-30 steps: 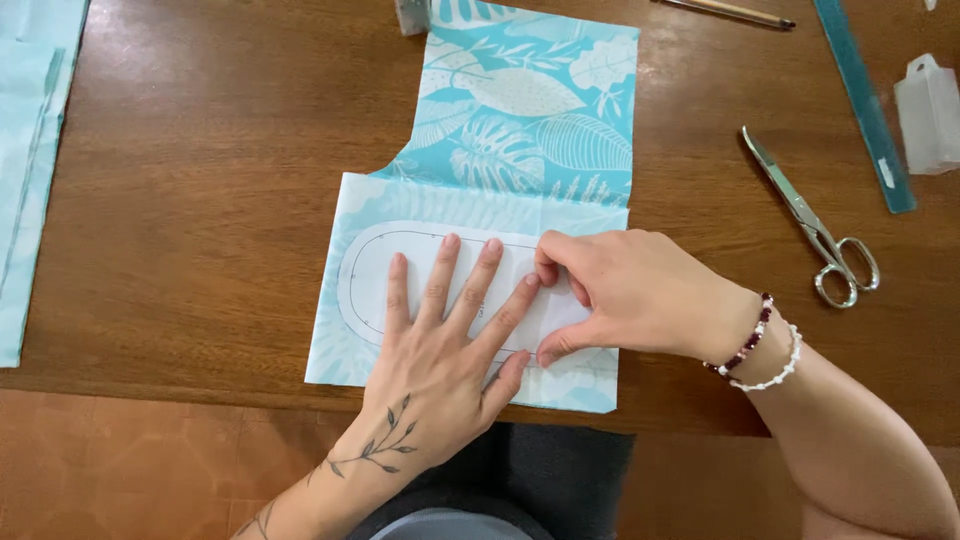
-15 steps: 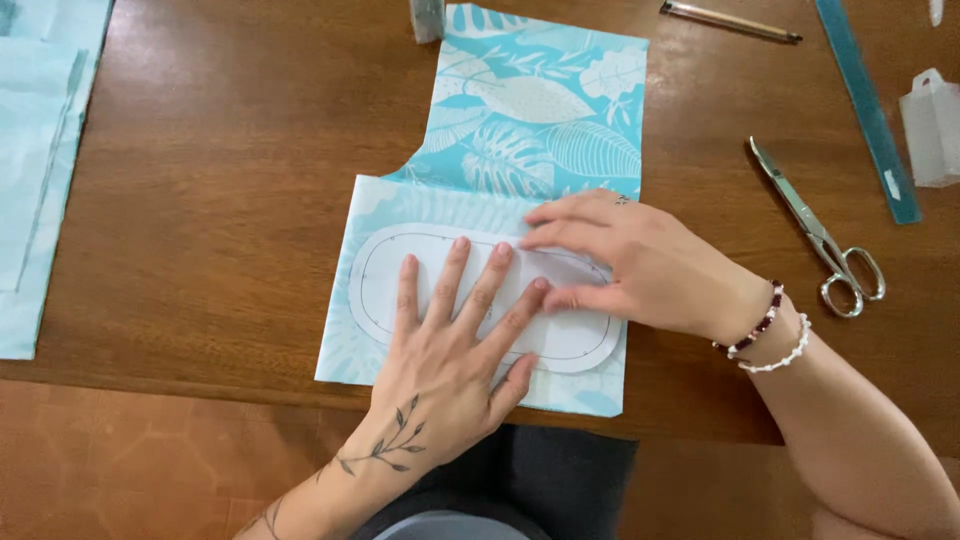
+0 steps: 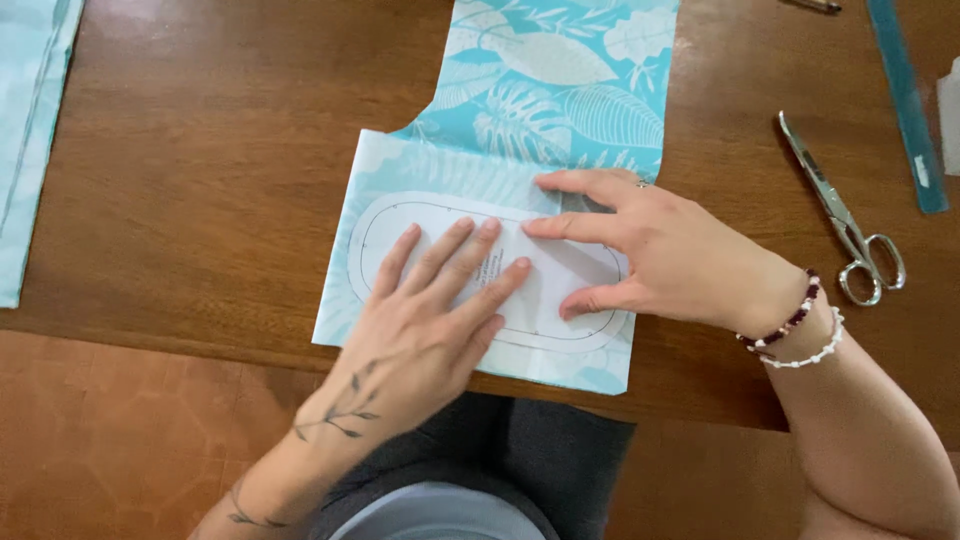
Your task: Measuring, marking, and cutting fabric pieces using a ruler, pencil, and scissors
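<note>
Status: the white oval paper pattern piece (image 3: 545, 290), with a double outline drawn round its edge, lies flat on the folded turquoise leaf-print fabric (image 3: 560, 90) at the near edge of the brown wooden counter (image 3: 200, 150). Placement appears complete or nearly so. No pins, chalk marks or cuts are visible along the outline, so fixing, tracing and cutting are judged outstanding.

Hands: the left hand (image 3: 425, 320) presses palm-down with fingers spread on the pattern's left half. The right hand (image 3: 655, 255) rests fingertips on its right half and upper edge. Both are flat and gripping nothing.

Condition: the pattern sits smooth and fully within the fabric's pale reverse side; the fabric's near edge slightly overhangs the counter.

Silver metal scissors (image 3: 850, 225) lie well apart to the right, untouched.
</note>
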